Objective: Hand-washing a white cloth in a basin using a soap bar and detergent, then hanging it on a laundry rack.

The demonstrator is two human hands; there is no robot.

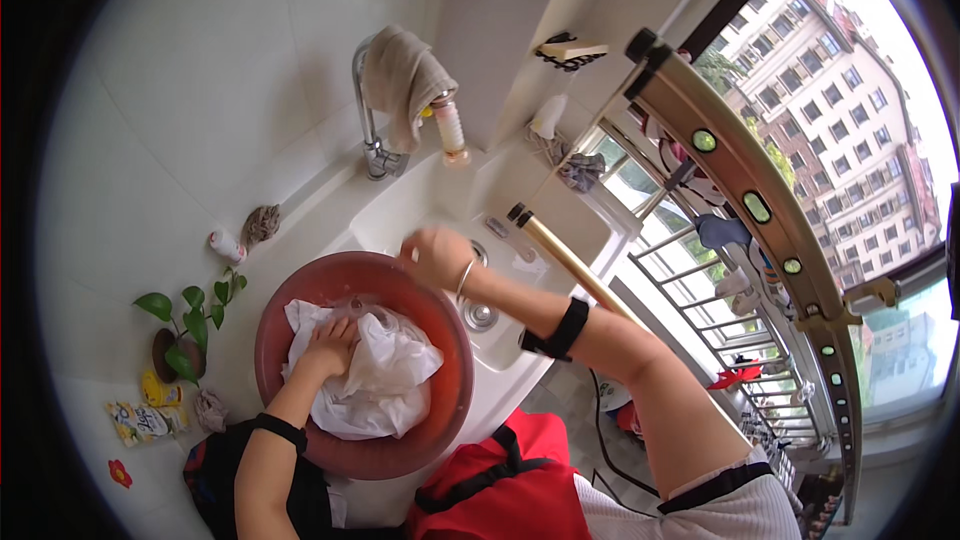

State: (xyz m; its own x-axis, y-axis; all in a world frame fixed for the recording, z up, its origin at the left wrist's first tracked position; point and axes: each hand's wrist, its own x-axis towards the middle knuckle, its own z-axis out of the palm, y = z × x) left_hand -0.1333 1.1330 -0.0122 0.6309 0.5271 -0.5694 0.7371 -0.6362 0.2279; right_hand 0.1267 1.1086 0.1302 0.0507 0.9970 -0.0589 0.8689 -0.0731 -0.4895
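Note:
A red plastic basin (365, 457) sits on the near left edge of a white sink. Bunched white cloth (390, 367) lies in it, with some water showing at its far side. My left hand (334, 345) presses on the cloth with the fingers spread a little. Above the basin's far right rim is my right hand (435, 255), blurred and bent at the fingers; whether it holds anything cannot be told. Beyond the basin stands a chrome faucet (366, 112), with a beige cloth (405, 79) draped over its spout and a ribbed nozzle extension (450, 131) hanging down.
A potted plant (196, 330), a small white bottle (227, 247), a yellow container (159, 391) and a scrubber (262, 223) stand along the left ledge. Bar soap (574, 49) rests on a wall rack. A gold-coloured pole (574, 259) crosses the sink's right side.

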